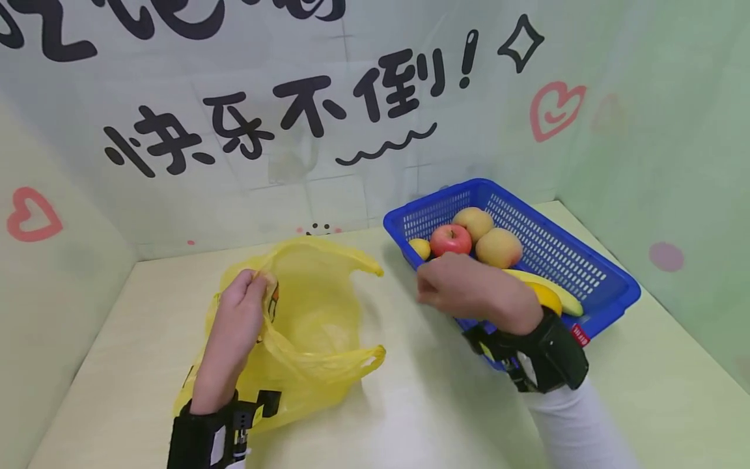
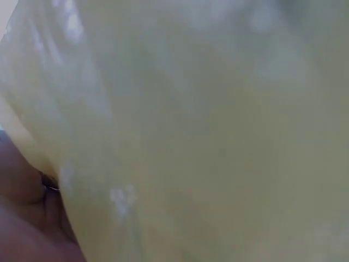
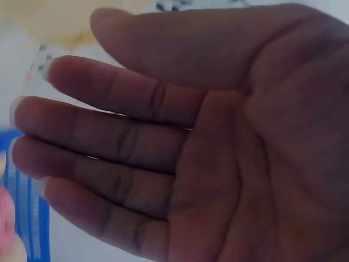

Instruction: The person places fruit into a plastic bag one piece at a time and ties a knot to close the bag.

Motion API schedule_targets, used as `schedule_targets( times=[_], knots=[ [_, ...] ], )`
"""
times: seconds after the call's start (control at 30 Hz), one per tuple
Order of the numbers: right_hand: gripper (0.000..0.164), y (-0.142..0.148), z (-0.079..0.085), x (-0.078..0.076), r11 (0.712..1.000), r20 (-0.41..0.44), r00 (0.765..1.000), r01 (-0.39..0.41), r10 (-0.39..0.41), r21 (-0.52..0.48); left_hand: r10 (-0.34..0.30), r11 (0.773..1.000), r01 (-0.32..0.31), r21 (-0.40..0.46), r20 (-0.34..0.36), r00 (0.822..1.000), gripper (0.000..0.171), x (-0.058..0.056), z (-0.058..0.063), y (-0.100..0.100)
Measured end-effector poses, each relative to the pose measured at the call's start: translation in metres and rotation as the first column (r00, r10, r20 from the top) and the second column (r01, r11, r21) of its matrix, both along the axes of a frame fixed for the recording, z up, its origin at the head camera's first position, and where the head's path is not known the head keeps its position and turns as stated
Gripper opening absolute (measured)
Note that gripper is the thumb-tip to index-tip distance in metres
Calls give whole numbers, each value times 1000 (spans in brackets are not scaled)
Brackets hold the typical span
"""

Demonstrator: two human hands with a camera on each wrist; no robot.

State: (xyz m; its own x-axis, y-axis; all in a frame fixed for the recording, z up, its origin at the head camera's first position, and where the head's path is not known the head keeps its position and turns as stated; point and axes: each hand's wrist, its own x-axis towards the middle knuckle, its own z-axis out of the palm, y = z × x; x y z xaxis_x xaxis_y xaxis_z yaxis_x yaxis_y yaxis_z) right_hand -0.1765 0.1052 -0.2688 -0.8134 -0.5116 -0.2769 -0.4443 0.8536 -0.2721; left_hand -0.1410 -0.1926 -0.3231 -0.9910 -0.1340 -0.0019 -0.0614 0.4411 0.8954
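My left hand (image 1: 237, 319) grips the rim of a yellow plastic bag (image 1: 305, 391), which stands with its mouth spread toward the right. In the left wrist view the bag (image 2: 191, 136) fills most of the picture and hides most of that hand. Over the near left edge of a blue basket (image 1: 562, 228) is my right hand (image 1: 474, 290). The right wrist view shows its palm bare and its fingers (image 3: 103, 125) loosely extended, with nothing held. Inside the basket lie a red apple (image 1: 451, 241), two peaches (image 1: 499, 248), a banana (image 1: 565, 296), an orange fruit (image 1: 546, 298) and a small yellow fruit (image 1: 420, 248).
Bag and basket share a pale table (image 1: 404, 417), with a strip of tabletop between them. A printed sheet (image 1: 328, 189) with black lettering hangs behind the table, and pale walls close off both sides.
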Motion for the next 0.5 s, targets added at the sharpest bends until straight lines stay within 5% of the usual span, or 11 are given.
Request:
schedule_targets(
  times=[0.2, 0.37, 0.5],
  knots=[
    [34, 30, -1, -65, 989, -20, 989, 147, -148, -19, 10, 1000, -10, -18, -2, 1000, 35, 1, 0, 2],
    [64, 46, -28, -114, 978, -32, 978, 205, -206, -23, -35, 999, 35, 1, -20, 999, 37, 1, 2, 5],
    [77, 57, -55, -135, 980, -26, 979, 201, -201, -8, -90, 996, 89, -11, -48, 995, 31, 2, 2, 7]
  ],
)
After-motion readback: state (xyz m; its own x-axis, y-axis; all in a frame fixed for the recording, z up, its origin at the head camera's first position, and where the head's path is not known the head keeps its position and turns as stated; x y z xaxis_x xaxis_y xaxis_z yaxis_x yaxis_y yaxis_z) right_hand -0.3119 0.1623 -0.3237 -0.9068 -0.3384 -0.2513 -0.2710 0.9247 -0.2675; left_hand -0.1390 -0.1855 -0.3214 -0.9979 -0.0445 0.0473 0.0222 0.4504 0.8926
